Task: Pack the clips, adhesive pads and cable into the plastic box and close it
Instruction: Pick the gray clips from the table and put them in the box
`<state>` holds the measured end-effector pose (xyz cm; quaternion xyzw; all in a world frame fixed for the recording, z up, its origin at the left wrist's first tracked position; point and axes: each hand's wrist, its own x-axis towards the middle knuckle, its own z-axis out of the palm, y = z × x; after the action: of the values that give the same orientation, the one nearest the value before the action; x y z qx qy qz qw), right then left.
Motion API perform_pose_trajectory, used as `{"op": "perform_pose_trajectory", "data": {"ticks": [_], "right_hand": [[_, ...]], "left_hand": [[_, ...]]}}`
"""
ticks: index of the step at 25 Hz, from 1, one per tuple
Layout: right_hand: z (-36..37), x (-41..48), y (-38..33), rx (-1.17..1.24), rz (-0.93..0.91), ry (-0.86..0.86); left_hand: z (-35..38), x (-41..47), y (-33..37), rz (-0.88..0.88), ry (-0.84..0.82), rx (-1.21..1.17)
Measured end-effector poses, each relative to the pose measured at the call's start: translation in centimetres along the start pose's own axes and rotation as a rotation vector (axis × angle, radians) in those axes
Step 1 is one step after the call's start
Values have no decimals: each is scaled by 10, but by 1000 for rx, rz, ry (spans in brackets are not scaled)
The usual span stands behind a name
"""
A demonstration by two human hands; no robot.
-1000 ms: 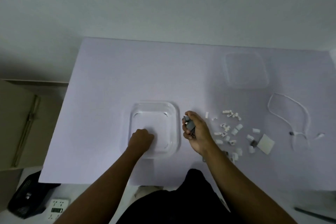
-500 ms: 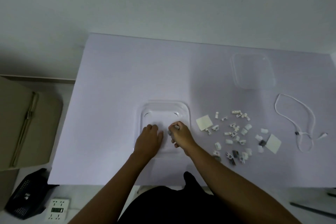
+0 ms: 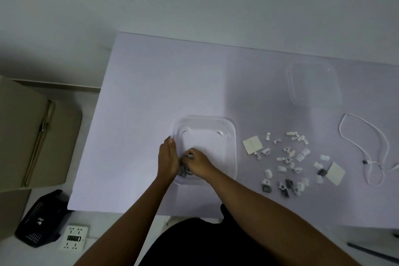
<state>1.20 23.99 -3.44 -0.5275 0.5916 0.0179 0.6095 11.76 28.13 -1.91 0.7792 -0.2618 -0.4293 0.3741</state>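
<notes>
Pinching small grey clips (image 3: 184,172), the right hand (image 3: 199,165) is held in a clear square plastic box (image 3: 232,136) braced by the flat left hand (image 3: 167,160); loose white clips (image 3: 291,157) are probably needed next.

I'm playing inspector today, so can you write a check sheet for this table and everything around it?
Surface: pale table, plain.
Job's things: clear plastic box open, grey clips inside; lid apart, far right; white clips and two adhesive pads loose right of box.
Clutter: nothing seen.
Hands: left hand straight-fingered against the box's left side; right hand curled over the grey clips.
Cables: white cable looped at table's right end, outside box.
Surroundings: cardboard box, black object and socket strip left of table.
</notes>
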Motion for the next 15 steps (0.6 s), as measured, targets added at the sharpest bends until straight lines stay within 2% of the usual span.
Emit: {"op": "perform_pose_trajectory", "data": {"ticks": [6, 9, 11, 15], "right_hand": [[-4, -19, 7, -45, -144, -49], [-17, -25, 21, -119, -231, 101], [-26, -24, 31, -156, -184, 180], [-25, -26, 34, -181, -140, 41]], "left_hand": [[0, 0, -2, 2, 3, -53], [0, 2, -3, 1, 5, -47], [1, 2, -3, 11, 5, -46], [2, 3, -4, 18, 2, -32]]}}
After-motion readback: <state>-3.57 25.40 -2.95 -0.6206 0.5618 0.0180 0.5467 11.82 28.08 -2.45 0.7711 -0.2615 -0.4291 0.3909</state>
